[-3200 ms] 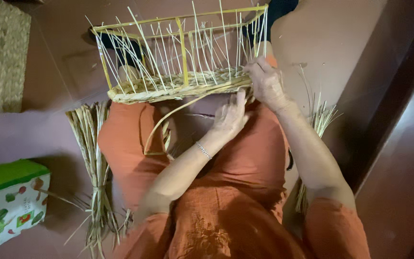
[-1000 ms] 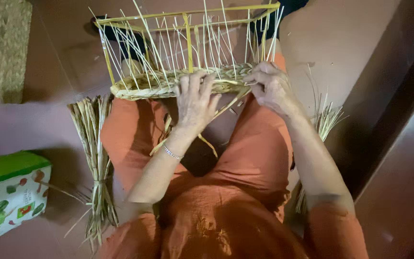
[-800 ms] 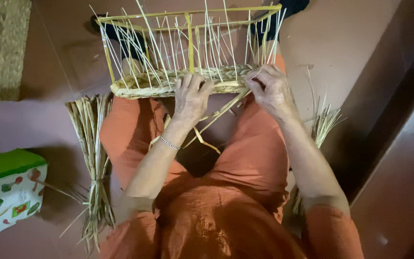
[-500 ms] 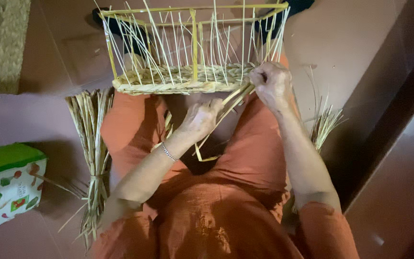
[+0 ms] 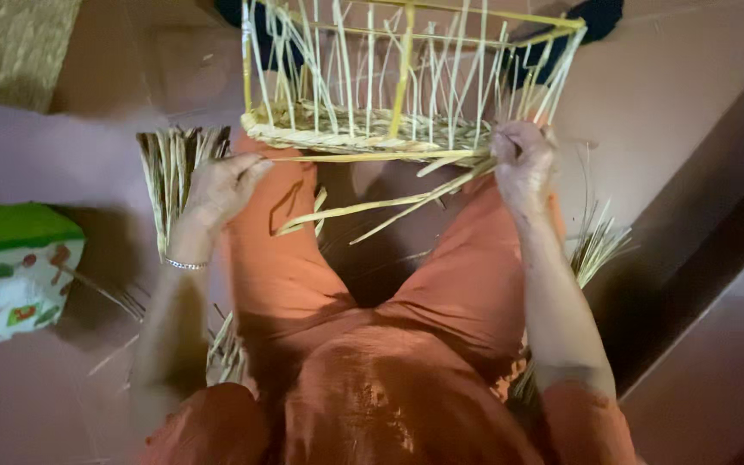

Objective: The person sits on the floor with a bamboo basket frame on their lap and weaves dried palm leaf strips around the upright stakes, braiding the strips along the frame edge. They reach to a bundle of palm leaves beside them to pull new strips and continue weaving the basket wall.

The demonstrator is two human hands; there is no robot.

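**Inspector:** Reddish-brown floor point(image 5: 691, 112) surrounds the seated person; a woven mat point(image 5: 10, 43) lies at upper left. Report the workpiece position.

**Operator:** Half-woven straw basket point(image 5: 372, 129) rests across the knees, over the orange garment point(image 5: 389, 344). Its yellow frame point(image 5: 402, 77) stands upright, with thin straw uprights rising from a woven base band.

**Inspector:** Left hand status?

**Operator:** Left hand point(image 5: 221, 185) is out to the left of the basket's near corner. Its fingers are pinched narrow on a long straw strand point(image 5: 363, 157) that runs along the lower edge of the base. A thin bracelet sits on that wrist.

**Inspector:** Right hand status?

**Operator:** Right hand point(image 5: 523, 159) is at the basket's right near corner, fingers curled closed on the weave there. Loose strand ends point(image 5: 381, 207) hang down between the knees.

**Inspector:** Surrounding items?

**Operator:** Straw bundle point(image 5: 174, 164) lies on the floor just beside the left hand. More straw point(image 5: 600, 245) shows near the right forearm. Green-topped printed box point(image 5: 10, 267) sits at far left.
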